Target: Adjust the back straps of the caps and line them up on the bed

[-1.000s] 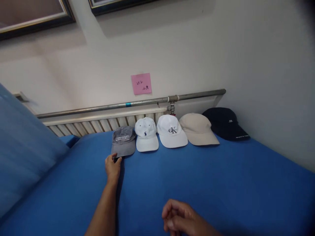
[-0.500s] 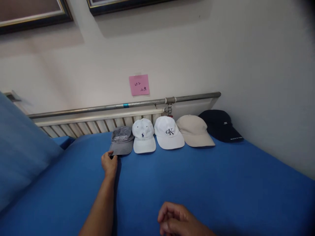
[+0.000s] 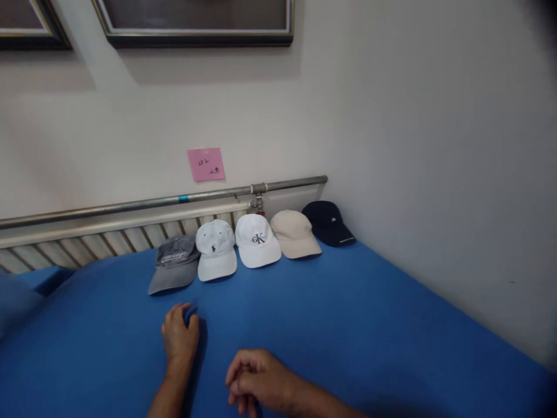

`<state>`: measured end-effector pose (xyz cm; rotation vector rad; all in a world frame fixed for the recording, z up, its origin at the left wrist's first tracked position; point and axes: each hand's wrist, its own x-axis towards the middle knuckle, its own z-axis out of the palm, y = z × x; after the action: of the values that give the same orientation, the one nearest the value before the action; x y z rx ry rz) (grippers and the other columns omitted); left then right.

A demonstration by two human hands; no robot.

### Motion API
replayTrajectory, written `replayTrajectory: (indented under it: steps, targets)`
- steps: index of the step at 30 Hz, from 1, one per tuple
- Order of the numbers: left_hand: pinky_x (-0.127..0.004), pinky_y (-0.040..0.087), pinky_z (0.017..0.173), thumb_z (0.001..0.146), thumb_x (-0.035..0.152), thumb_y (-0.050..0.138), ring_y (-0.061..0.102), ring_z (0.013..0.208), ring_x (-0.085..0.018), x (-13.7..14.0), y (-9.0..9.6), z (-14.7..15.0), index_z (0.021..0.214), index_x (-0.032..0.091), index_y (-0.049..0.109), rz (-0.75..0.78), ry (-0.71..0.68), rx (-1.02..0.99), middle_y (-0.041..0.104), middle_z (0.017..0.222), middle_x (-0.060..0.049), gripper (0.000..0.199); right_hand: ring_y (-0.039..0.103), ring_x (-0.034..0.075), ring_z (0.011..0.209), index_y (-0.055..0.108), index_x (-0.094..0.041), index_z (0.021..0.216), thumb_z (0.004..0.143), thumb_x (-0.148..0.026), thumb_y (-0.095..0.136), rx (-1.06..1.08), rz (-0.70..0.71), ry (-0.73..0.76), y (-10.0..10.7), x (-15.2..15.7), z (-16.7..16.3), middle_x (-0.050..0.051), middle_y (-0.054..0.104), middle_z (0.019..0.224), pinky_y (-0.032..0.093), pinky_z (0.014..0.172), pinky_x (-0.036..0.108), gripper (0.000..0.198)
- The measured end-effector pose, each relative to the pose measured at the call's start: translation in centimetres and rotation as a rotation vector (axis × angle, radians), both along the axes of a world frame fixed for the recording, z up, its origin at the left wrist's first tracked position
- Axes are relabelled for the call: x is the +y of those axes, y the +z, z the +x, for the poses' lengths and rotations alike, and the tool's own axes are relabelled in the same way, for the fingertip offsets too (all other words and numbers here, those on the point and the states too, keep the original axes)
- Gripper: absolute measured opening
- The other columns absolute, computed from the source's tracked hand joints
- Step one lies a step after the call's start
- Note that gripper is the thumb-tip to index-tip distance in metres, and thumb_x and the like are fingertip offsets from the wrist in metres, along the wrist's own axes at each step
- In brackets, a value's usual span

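My left hand (image 3: pixel 180 334) is above the blue surface, just in front of the grey cap (image 3: pixel 174 270), apart from its brim. Its thumb and fingers are spread with nothing between them. Lower and to the right, my right hand (image 3: pixel 256 377) has loosely curled fingers with gaps between them, and no object shows in it. Beside the grey cap, a row runs rightward: a white cap with a small dark emblem (image 3: pixel 216 252), a white cap with CK letters (image 3: pixel 259 244), a beige cap (image 3: pixel 296 235) and a black cap (image 3: pixel 328 223).
The blue-covered surface (image 3: pixel 348 325) meets walls at the back and right. Behind the caps are a radiator (image 3: pixel 117 241) and a metal pipe (image 3: pixel 134 204). A pink note (image 3: pixel 206 165) and framed pictures (image 3: pixel 200 39) are on the wall. Blue cloth (image 3: pixel 15 302) lies at the left.
My left hand has let go of the grey cap's brim and drawn back toward me. The grey cap's brim now points more to the left. The view has turned to the right.
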<state>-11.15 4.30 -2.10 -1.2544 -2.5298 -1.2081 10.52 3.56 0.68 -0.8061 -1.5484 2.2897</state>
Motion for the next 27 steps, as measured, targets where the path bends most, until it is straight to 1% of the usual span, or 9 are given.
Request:
replayTrajectory:
  steps: [3,5,7,9,12,15,18,24,27]
  targets:
    - [-0.041,0.038,0.103,0.076,0.017,0.048,0.053,0.117,-0.029,0.9,-0.2,4.6,0.096,0.013,0.062,-0.045,-0.134,-0.013,0.061,0.117,-0.017,0.025,0.053,0.007,0.044,0.058,-0.016,0.075,0.055,-0.018,0.056,0.011,-0.022,-0.022,-0.3,-0.2,-0.1,-0.004,0.063,0.06,0.039,0.042,0.019,0.021]
    - [-0.042,0.039,0.102,0.077,0.017,0.046,0.053,0.117,-0.029,2.0,0.0,7.5,0.099,0.013,0.063,-0.101,-0.206,-0.037,0.061,0.119,-0.017,0.028,0.054,0.007,0.045,0.058,-0.016,0.073,0.054,-0.018,0.059,0.05,-0.037,-0.038,-0.5,-0.2,0.1,-0.004,0.063,0.059,0.039,0.044,0.019,0.019]
    - [-0.047,0.041,0.098,0.079,0.019,0.044,0.055,0.114,-0.032,3.1,0.4,9.6,0.102,0.013,0.063,-0.142,-0.243,-0.061,0.062,0.118,-0.017,0.03,0.054,0.007,0.044,0.058,-0.015,0.072,0.054,-0.02,0.062,0.105,-0.066,-0.051,-0.8,0.2,0.6,-0.004,0.064,0.059,0.04,0.046,0.02,0.019]
    - [-0.052,0.042,0.095,0.079,0.022,0.042,0.057,0.109,-0.034,3.9,0.7,10.6,0.102,0.014,0.063,-0.152,-0.252,-0.075,0.064,0.113,-0.017,0.032,0.056,0.008,0.046,0.059,-0.014,0.073,0.053,-0.022,0.067,0.154,-0.117,-0.013,-1.2,1.1,1.4,-0.002,0.066,0.061,0.041,0.048,0.021,0.023]
    - [-0.051,0.041,0.096,0.076,0.026,0.041,0.058,0.107,-0.033,4.4,0.6,10.2,0.096,0.015,0.064,-0.133,-0.313,-0.143,0.067,0.109,-0.015,0.032,0.058,0.011,0.047,0.06,-0.013,0.075,0.051,-0.023,0.07,0.201,-0.158,0.032,-1.4,3.3,2.3,0.0,0.067,0.063,0.044,0.049,0.023,0.028]
    - [-0.043,0.045,0.095,0.071,0.038,0.044,0.061,0.104,-0.03,4.1,0.0,8.7,0.091,0.016,0.065,-0.078,-0.408,-0.321,0.069,0.105,-0.014,0.037,0.056,0.012,0.045,0.058,-0.014,0.076,0.052,-0.024,0.066,0.264,-0.145,-0.157,-1.3,5.7,2.4,0.0,0.065,0.06,0.044,0.045,0.024,0.027]
    - [-0.043,0.047,0.093,0.067,0.049,0.048,0.062,0.103,-0.031,3.6,-0.3,7.4,0.093,0.018,0.065,-0.075,-0.404,-0.457,0.07,0.104,-0.012,0.044,0.054,0.011,0.044,0.057,-0.015,0.076,0.052,-0.025,0.063,0.275,-0.124,-0.318,-1.2,7.3,1.9,0.0,0.064,0.059,0.042,0.041,0.022,0.027]
    - [-0.043,0.047,0.093,0.062,0.055,0.049,0.062,0.103,-0.032,4.2,0.7,6.9,0.092,0.019,0.066,-0.122,-0.357,-0.507,0.069,0.105,-0.012,0.05,0.055,0.01,0.044,0.057,-0.016,0.076,0.054,-0.025,0.062,0.223,-0.07,-0.33,-1.6,8.1,1.5,-0.001,0.064,0.061,0.042,0.041,0.021,0.024]
    - [-0.043,0.048,0.093,0.059,0.056,0.049,0.063,0.101,-0.032,4.2,1.3,7.0,0.091,0.019,0.065,-0.13,-0.343,-0.543,0.07,0.103,-0.011,0.051,0.054,0.01,0.044,0.057,-0.016,0.076,0.055,-0.024,0.059,0.194,-0.007,-0.381,-1.5,9.0,2.1,-0.001,0.064,0.063,0.041,0.041,0.021,0.023]
